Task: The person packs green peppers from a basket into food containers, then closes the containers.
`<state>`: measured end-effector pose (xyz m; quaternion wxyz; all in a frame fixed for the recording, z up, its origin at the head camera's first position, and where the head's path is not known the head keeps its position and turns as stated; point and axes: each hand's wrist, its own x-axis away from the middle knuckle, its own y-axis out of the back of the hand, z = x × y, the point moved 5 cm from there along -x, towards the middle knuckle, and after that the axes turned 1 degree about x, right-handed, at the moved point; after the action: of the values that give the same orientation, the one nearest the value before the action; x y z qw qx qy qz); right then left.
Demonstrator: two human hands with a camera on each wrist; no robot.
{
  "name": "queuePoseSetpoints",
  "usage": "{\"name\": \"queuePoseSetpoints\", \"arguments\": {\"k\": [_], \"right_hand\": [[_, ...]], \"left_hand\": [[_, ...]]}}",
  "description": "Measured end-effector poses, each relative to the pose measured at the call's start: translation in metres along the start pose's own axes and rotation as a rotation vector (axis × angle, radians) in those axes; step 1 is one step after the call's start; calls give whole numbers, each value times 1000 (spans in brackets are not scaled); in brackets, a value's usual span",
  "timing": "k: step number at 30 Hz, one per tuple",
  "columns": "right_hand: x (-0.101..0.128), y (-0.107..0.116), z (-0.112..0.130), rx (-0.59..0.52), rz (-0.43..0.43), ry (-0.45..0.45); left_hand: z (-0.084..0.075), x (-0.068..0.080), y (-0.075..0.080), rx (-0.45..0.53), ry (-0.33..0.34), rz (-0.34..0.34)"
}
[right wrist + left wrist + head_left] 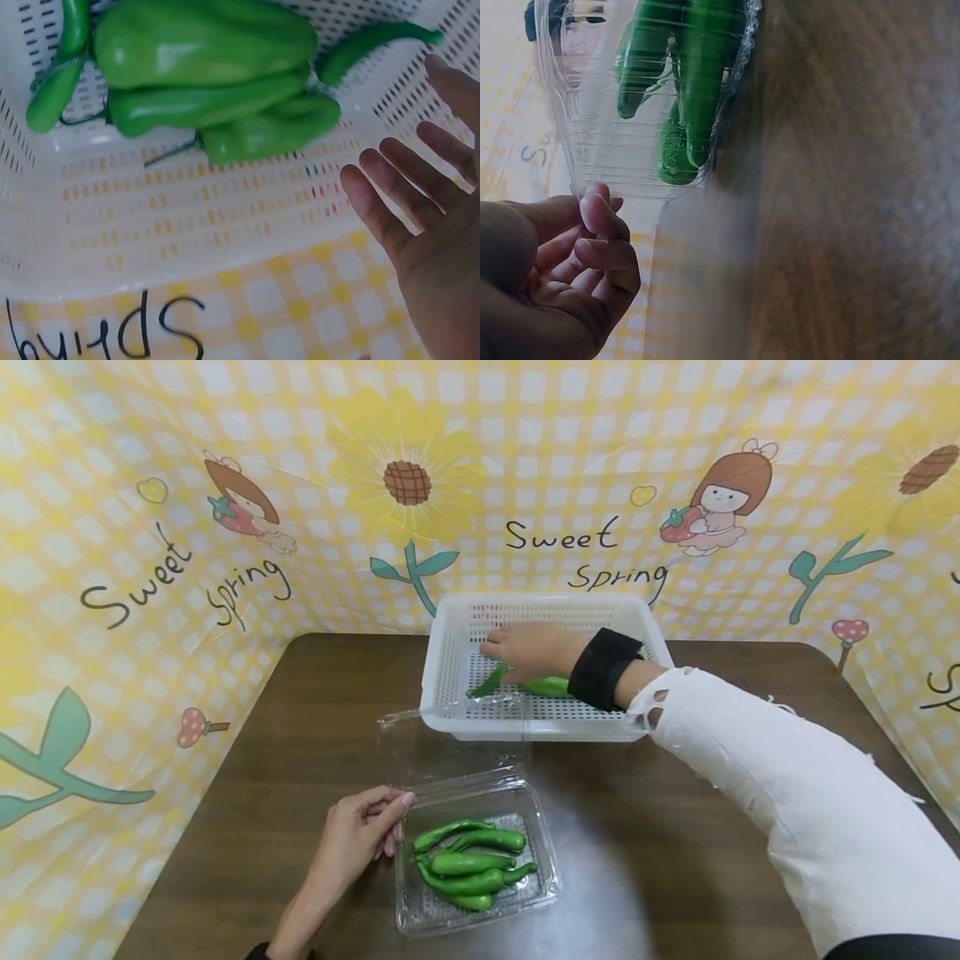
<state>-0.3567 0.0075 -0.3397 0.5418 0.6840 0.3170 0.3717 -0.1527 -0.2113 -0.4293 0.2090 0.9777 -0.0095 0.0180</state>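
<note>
While lying crosswise, basket (450,652) peppers (202,75) point stems left.

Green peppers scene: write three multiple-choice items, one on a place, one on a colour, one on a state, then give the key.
1. Where is the right hand?
A. over the white perforated plastic basket
B. on the bare table
C. in the clear plastic clamshell box

2. What colour are the long peppers in the clamshell box?
A. red
B. green
C. yellow

3. How is the clamshell box's lid?
A. shut
B. missing
C. open

Key: 1 A, the hand reaches inside the basket; 2 B, all look green; 3 C, the lid is folded back toward the basket, while the left hand touches the box's edge.
</note>
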Motion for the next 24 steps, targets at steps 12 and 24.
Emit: {"name": "queuePoseSetpoints", "arguments": {"k": [12, 24], "right_hand": [[-27, -29, 3, 79, 96, 41], [-38, -52, 2, 234, 51, 98]], "left_hand": [[-2, -1, -1, -7, -2, 10], [-1, 0, -1, 5, 14, 10]]}}
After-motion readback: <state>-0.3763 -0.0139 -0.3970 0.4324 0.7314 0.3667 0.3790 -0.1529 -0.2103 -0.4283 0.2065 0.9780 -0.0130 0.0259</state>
